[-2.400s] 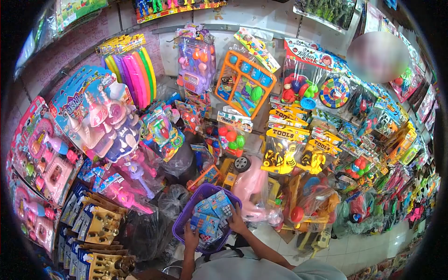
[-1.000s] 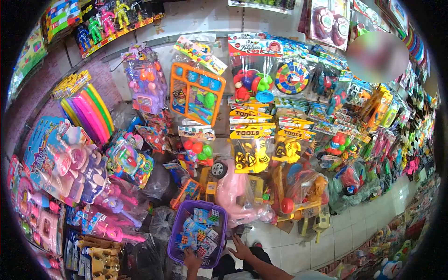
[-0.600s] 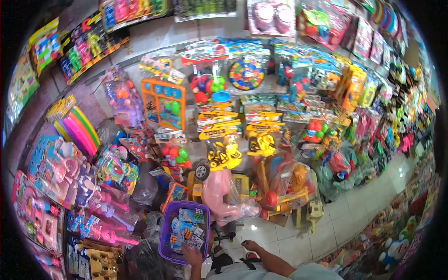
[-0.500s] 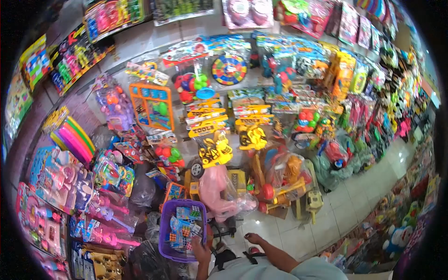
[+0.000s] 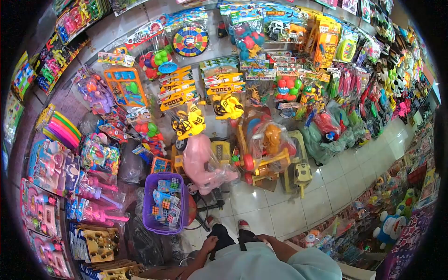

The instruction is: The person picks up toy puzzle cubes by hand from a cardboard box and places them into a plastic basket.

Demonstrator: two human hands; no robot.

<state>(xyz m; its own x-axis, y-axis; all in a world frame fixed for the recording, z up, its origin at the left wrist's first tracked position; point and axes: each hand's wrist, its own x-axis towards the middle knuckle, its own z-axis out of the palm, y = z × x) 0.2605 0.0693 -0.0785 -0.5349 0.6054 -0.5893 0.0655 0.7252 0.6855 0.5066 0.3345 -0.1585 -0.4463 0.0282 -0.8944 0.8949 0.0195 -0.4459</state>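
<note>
- My left hand is held low by my dark trousers, fingers seemingly curled; whether anything is inside them I cannot tell.
- My right hand is close to my waist, partly lost against my pale shirt; I cannot tell how far its fingers are spread.
- The purple basket lies ahead and to the left of my left hand, apart from it, and farther still from my right.
- Inside the basket, packaged puzzle cubes lie loosely, some tilted, below the rim and out of contact with my hands.
- Just beyond the basket's right side is a pink toy in clear wrap.
- A dark bag sits just left of the basket's near end.
</note>
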